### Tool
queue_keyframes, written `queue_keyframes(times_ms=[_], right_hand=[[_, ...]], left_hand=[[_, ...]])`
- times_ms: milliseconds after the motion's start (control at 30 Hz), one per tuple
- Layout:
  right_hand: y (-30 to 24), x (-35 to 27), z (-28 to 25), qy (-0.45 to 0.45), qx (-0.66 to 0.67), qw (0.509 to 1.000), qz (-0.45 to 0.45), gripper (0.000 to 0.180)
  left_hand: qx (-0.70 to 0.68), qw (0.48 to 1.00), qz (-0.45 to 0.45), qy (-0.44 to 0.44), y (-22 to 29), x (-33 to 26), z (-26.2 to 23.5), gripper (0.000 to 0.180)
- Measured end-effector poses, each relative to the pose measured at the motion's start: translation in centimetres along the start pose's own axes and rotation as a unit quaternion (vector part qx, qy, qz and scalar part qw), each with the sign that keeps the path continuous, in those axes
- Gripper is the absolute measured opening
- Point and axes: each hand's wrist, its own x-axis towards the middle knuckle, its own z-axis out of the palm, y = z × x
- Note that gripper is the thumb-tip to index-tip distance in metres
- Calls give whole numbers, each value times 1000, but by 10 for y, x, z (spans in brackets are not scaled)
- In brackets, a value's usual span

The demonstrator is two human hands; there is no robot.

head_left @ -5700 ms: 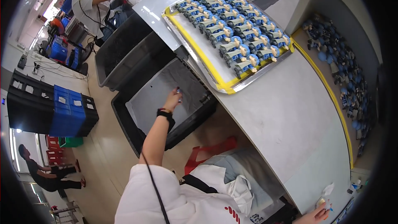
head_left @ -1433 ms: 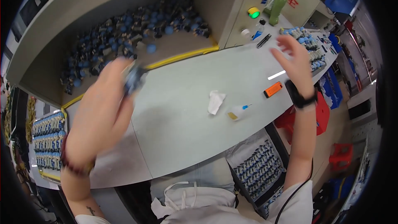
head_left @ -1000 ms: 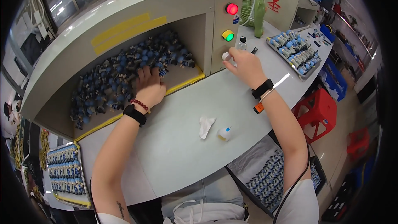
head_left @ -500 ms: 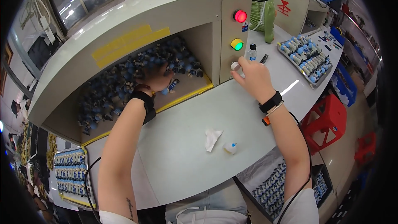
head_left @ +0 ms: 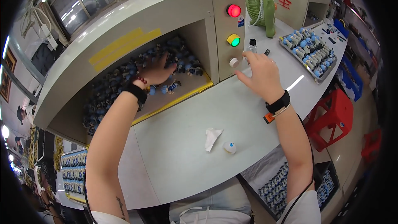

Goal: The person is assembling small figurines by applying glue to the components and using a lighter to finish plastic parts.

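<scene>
Blue-headed figures (head_left: 108, 89) are lying heaped around the left hand (head_left: 156, 73), which is reaching in open, fingers spread — whether it's touching any, I can't tell. Rows are already filling a tray (head_left: 76, 198) to that hand's left, while plenty are remaining loose. And now a change — the right hand (head_left: 265, 76) is hovering open just beside the white knob (head_left: 234, 62), no longer pinching it as in the earlier frame.

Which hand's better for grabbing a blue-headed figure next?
Left, probably: the left hand is inside the curved beige box, near small blue-headed figures; the right hand is outside, beside the round white knob.
</scene>
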Motion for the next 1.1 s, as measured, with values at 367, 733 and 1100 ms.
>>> queue_keyframes(times_ms=[367, 733, 1100], right_hand=[[-2, 5, -6, 99, 75, 992, 0, 26], [17, 6, -12, 139, 124, 982, 0, 16], [13, 3, -13, 139, 119, 983, -18, 14]], left_hand=[[-55, 987, 30, 147, 10, 139, 54, 79], [26, 965, 131, 226, 30, 144, 34, 28], [-739, 637, -99, 196, 63, 26, -8, 13]])
